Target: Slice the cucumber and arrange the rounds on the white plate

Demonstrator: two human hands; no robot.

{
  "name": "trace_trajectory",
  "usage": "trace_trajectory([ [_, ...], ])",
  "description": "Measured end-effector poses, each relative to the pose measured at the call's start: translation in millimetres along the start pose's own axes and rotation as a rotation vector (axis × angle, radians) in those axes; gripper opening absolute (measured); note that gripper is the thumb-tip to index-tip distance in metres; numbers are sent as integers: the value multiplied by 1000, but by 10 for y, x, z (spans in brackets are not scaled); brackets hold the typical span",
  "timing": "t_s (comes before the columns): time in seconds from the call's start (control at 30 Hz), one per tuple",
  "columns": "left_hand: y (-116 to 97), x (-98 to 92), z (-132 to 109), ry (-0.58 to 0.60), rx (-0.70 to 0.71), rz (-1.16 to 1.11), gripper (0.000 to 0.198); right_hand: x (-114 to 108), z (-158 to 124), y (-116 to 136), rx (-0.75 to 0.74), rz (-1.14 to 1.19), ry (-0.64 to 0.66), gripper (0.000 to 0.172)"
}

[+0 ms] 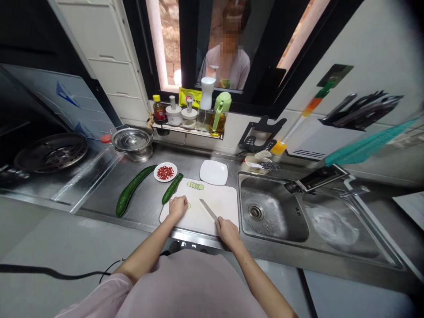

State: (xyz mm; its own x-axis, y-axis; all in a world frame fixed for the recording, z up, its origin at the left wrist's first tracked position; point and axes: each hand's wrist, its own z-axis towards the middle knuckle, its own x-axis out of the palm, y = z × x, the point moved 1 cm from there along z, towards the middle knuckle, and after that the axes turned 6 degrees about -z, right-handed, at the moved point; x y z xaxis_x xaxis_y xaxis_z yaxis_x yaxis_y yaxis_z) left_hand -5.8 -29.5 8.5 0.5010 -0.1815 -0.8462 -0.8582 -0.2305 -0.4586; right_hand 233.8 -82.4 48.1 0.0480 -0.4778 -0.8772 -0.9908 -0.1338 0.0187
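Observation:
A white cutting board [218, 203] lies on the steel counter in front of me. My left hand [178, 206] rests curled at its left edge, fingers closed over a cucumber slice [188, 206] that peeks out beside it. My right hand [227, 230] grips the handle of a knife [208, 209], blade pointing up and left over the board. A row of cucumber slices [195, 186] lies at the board's far edge. A cut cucumber piece [172, 188] lies along the board's left corner. A whole cucumber [132, 190] lies further left.
A small plate of chopped red chilli [165, 172] and an empty white plate [213, 172] sit behind the board. A sink [271, 212] is to the right, a lidded pot [132, 142] and condiment shelf [188, 126] at the back. A person stands outside the window [228, 57].

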Motion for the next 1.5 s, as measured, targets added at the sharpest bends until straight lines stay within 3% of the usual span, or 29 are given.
trace_trajectory([
  [0.23,-84,-13,-260,-36,120,-59,15,34,28,-11,-4,-9,-2,36],
  [0.33,-28,11,-379,-34,162,-85,13,33,31,-10,-4,-6,-7,37],
  [0.6,435,-88,-347,-104,-51,-122,8,-4,8,8,12,3,4,37],
  [0.77,554,-137,-303,-107,-119,-149,10,-15,8,18,14,7,21,37],
  [1.3,591,-107,-270,-85,-133,-37,14,-26,20,15,20,0,26,36],
  [1.5,297,-66,-104,-127,-56,-190,22,-20,34,20,13,-2,19,35],
])
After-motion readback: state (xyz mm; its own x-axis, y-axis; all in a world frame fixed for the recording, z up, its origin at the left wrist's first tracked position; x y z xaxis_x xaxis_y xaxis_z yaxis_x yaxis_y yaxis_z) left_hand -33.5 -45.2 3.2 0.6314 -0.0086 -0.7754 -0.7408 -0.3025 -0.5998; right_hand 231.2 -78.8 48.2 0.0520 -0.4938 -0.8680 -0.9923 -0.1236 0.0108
